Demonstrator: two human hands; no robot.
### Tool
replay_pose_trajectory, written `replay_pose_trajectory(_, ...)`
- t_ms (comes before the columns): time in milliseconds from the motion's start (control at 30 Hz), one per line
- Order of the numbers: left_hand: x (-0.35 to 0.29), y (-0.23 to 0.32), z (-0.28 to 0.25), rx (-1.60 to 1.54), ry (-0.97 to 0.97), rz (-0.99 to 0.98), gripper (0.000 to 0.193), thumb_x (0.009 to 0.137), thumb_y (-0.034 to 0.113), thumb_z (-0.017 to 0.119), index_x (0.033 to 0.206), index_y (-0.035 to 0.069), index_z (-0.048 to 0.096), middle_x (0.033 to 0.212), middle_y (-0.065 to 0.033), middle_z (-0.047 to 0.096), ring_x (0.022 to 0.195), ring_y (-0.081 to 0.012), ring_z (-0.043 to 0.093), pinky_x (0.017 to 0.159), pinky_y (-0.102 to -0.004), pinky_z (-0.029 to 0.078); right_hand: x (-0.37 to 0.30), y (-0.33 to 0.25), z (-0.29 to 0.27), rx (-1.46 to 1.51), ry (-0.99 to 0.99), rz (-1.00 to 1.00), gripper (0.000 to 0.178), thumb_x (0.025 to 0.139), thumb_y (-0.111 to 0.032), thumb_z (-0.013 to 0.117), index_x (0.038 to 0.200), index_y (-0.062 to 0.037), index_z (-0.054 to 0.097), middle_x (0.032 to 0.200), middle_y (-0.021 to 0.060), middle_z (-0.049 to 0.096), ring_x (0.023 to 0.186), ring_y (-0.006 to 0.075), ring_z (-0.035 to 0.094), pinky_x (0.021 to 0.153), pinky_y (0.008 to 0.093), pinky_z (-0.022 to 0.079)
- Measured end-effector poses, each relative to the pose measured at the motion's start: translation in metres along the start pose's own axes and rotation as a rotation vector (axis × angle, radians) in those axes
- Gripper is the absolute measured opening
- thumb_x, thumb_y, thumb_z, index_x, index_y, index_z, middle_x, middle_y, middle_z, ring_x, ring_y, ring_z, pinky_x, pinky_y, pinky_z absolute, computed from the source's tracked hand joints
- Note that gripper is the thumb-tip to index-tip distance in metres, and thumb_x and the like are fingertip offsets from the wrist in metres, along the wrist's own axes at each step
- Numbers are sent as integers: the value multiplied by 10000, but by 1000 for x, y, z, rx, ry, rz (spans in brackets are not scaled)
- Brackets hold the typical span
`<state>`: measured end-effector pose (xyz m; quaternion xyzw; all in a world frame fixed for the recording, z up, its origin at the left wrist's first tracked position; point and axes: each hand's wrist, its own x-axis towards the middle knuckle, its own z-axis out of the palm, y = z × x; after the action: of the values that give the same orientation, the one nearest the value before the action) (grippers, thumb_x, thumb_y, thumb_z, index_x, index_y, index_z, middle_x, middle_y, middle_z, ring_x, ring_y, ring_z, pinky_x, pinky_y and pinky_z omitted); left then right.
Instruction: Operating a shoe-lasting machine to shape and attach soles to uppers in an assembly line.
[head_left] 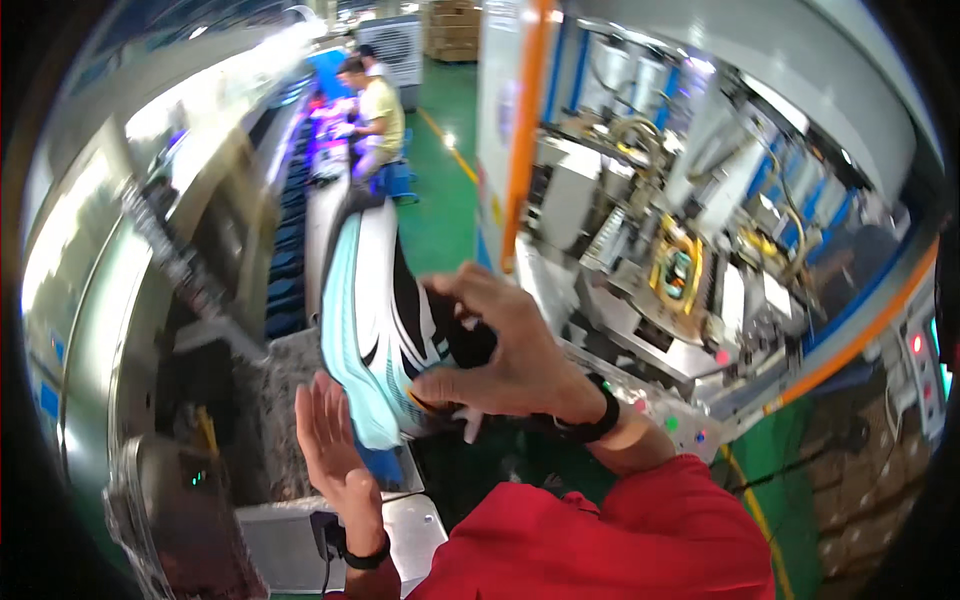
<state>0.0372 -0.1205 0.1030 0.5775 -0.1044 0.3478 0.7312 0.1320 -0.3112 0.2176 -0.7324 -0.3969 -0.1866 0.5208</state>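
Observation:
A sneaker (375, 285) with a white and black upper and a light aqua sole is held up in front of me, tilted, its toe pointing away. My right hand (515, 350) grips it at the collar and heel, thumb on the near side and fingers across the dark opening. Beside the heel end of the sole is my left hand (337, 455), fingers stretched out and the palm toward the shoe; whether it touches the sole I cannot tell. Black bands circle both of my wrists.
To the right stands a large machine (650, 250) with an orange-edged opening and metal fixtures inside. A conveyor line (288, 250) runs away at the left, past a seated person (380, 115) in yellow. A metal ledge (415, 535) lies below my left hand.

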Motion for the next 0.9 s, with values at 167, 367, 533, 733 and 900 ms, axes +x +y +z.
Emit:
replay_pose_trajectory(167,-8,-43,122,-45,-458,-554,654,836,310,675,1353,-15,443,1188,-102,588,1066,-195,584,940,-329,451,-88,42,-84,82,105,573,688,690,-291,841,1236,22,561,1012,141,618,898,192,586,779,336,468)
replay_pose_trajectory(367,-42,-115,258,-409,-485,-1047,522,947,256,551,1357,-46,438,1253,-164,588,1099,-285,621,983,-407,489,-218,104,-180,594,440,731,808,753,-183,766,1431,-3,365,1221,130,584,1157,174,537,978,316,439)
replay_pose_trajectory(533,-66,-164,368,-79,-892,-879,717,916,247,675,1486,-1,318,1373,-114,509,1218,-172,497,1019,-296,396,-263,140,-248,457,934,818,584,738,-67,738,1268,29,513,1078,89,641,928,137,613,846,277,499)
replay_pose_trajectory(733,-57,-276,508,20,-1013,-862,632,945,348,634,1400,-36,421,1143,-64,643,1024,-143,595,891,-283,484,-338,140,-324,146,1282,781,497,766,-6,691,1228,16,510,1016,54,622,887,126,595,815,264,488)
replay_pose_trajectory(900,-49,-412,610,564,-964,-408,799,734,467,762,1244,-95,513,1226,-321,573,1155,-417,560,958,-441,444,-361,100,-344,-41,1520,886,567,727,4,684,1264,19,502,1070,68,614,937,129,597,823,267,494)
